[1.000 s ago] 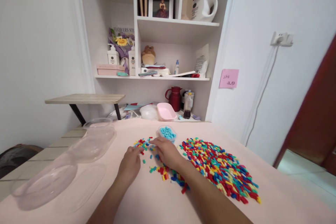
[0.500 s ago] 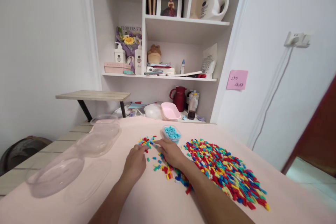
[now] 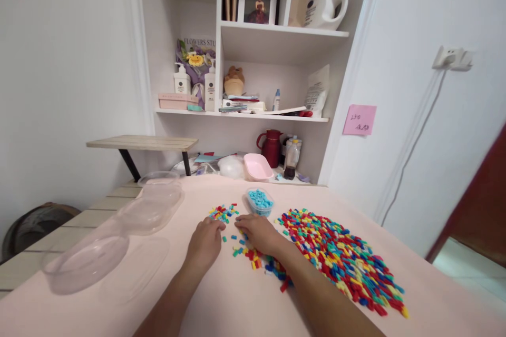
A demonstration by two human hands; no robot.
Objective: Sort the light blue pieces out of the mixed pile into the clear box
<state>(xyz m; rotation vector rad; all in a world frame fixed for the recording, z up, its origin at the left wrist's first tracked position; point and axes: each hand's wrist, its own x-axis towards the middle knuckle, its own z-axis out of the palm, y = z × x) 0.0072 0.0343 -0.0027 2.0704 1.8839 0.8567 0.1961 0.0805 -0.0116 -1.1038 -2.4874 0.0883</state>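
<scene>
My left hand (image 3: pixel 206 241) rests on the pink table cover with its fingers curled together, at the near edge of a small pile of mixed-colour toy bricks (image 3: pixel 223 212). My right hand (image 3: pixel 258 233) lies a little to the right, its fingertips bent down to the cover and pressed together near a few loose blue bricks (image 3: pixel 234 237). Whatever either hand's fingers hold is too small or hidden to make out. Just beyond my right hand stands a clear tub (image 3: pixel 262 210) of light blue bricks. More scattered bricks (image 3: pixel 256 260) lie under and beside my right wrist.
A large heap of mixed bricks (image 3: pixel 348 258) spreads to the right. Clear plastic containers (image 3: pixel 85 263) and a clear lid (image 3: pixel 136 271) lie on the left. At the back are a pink basin (image 3: pixel 258 167), a red jug (image 3: pixel 271 148) and a bottle (image 3: pixel 291 158).
My right hand has drawn back slightly from the small pile, and the gap between the two hands' fingertips is wider. The left hand has barely moved. The view has shifted a little.
</scene>
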